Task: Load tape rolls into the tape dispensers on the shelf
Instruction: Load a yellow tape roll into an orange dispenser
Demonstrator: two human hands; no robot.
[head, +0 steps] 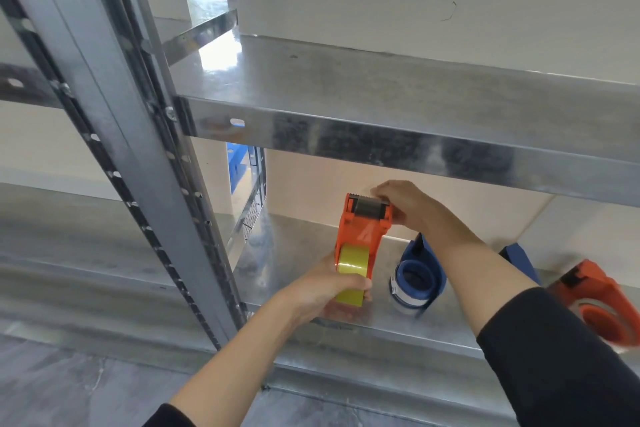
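ITEM: yellow tape roll (351,274), sitting in orange dispenser (362,236), held at lower shelf (311,243) | HANDLING: likely light, stiff core, slick wrap; dispenser hard plastic, toothed cutter on top, avoid it | HOLD: left hand (325,291) curled round roll; right hand (405,206) gripping dispenser head | NEARBY: blue dispenser (419,274)

- We see an orange dispenser (363,229) upright over the lower shelf (294,253), toothed cutter end uppermost.
- We find a yellow tape roll (350,274) set in its lower end, the roll's outer band facing us.
- Just to its right we see a blue dispenser (420,276) lying on the shelf, round hub showing, with a pale band along its lower edge.
- Further right we make out a second orange dispenser (602,305) lying near the shelf's front edge.
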